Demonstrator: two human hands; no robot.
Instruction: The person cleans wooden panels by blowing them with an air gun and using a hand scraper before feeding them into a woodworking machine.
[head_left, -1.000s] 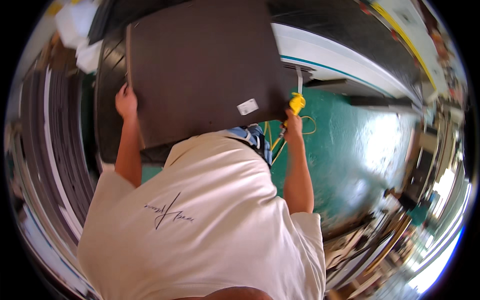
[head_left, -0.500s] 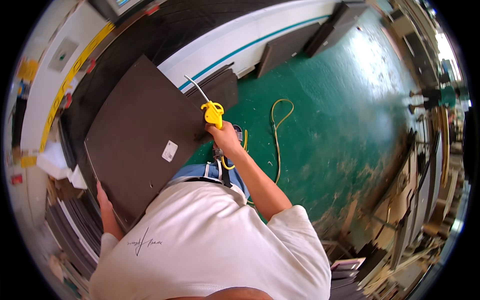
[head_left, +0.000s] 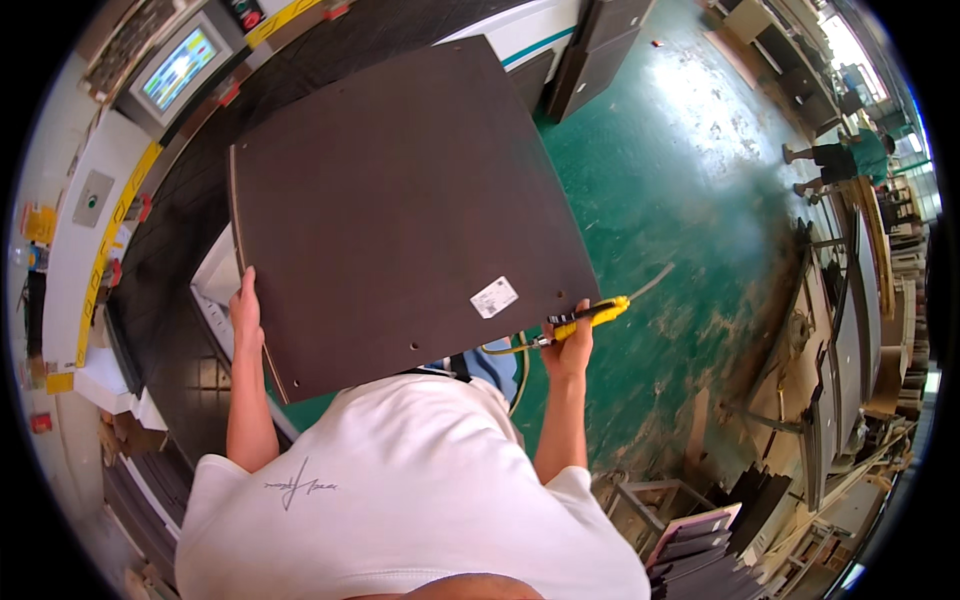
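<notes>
A large dark brown board lies across the space in front of me, with a white label and several small holes near its near edge. My left hand grips the board's left edge, fingers hidden beneath. At its near right corner, my right hand is closed around a yellow air blow gun. The gun's thin metal nozzle points to the far right, and a yellow hose runs from its other end. Whether the right fingers also bear the board is hidden.
A machine with a lit screen and a yellow-striped edge stands at the left. More dark boards lean at the far side of the green floor. Stacked panels line the right, where another person stands.
The board has swung from my left to in front of me and now lies flatter. My right hand has moved right to the board's corner, and the blow gun has turned from pointing away to pointing right.
</notes>
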